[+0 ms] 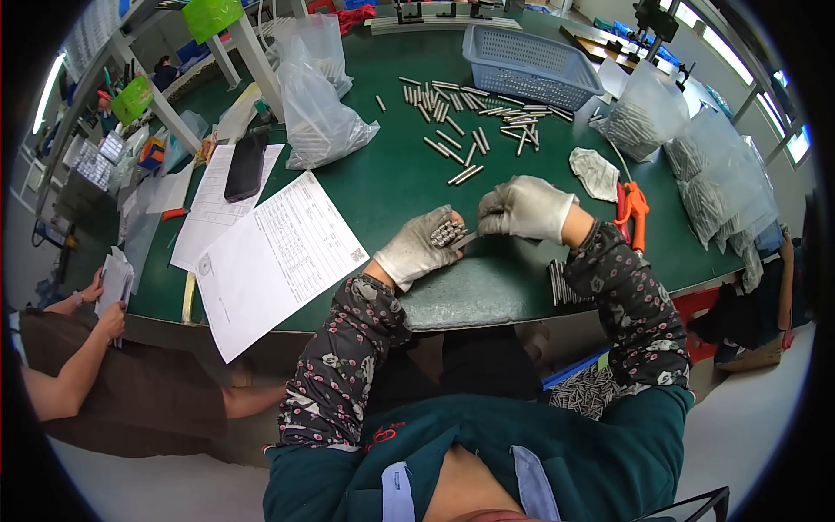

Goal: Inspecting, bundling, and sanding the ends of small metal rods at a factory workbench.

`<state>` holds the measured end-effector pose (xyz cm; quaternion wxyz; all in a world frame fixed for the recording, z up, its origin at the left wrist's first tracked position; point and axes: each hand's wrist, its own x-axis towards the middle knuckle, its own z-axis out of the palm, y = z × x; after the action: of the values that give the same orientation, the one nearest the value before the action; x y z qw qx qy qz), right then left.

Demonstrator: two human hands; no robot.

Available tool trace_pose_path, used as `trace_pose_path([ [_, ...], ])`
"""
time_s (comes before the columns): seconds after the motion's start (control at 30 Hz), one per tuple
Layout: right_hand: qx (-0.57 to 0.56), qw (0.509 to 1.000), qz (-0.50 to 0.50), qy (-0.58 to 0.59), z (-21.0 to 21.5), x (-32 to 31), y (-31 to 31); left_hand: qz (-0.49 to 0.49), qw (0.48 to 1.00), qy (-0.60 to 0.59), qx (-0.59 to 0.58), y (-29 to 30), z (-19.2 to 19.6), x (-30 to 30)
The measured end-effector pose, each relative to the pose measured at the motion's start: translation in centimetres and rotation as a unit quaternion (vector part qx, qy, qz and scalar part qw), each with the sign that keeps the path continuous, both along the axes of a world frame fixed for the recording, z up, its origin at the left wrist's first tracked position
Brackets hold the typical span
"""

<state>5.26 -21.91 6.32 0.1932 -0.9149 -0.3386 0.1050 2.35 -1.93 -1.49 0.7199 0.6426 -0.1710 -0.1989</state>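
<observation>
Gloved in pale, worn fabric, my left hand (410,250) is closed around a bundle of short metal pins (447,233), their round ends facing up. My right hand (526,211), in a similar glove, pinches near a slim grey metal piece (466,241) that reaches to the bundle's edge; whether it is a pin or a flat tool I cannot tell. Many loose metal pins (470,173) lie scattered on the green table (383,187) beyond my hands. A row of pins (567,285) lies by the near edge, partly under my right forearm.
A blue perforated basket (531,65) stands at the back. Clear bags of pins (317,130) sit left and right. Orange-handled pliers (635,213) and a crumpled white cloth (595,173) lie right. Printed sheets (274,261) and a phone (246,167) lie left. Another person (113,374) holds papers.
</observation>
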Motion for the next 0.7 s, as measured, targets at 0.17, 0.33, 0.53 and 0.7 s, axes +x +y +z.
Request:
trace_pose_path([
  [0.17,0.036,0.997,-0.071,-0.012,0.7,0.9,-1.7,-0.022,1.000,0.008,0.021,0.2,0.0,0.1],
  [0.33,-0.023,0.994,-0.079,-0.067,-0.1,1.3,-2.6,-0.017,1.000,0.004,0.017,-0.1,0.1,0.2],
  [0.53,0.039,0.999,0.007,-0.023,0.1,0.1,-0.5,-0.015,0.997,-0.035,0.060,0.1,0.2,0.0],
  [0.7,0.041,0.998,-0.030,-0.041,0.7,0.6,-0.6,-0.031,0.999,0.019,0.012,0.1,0.3,-0.1],
])
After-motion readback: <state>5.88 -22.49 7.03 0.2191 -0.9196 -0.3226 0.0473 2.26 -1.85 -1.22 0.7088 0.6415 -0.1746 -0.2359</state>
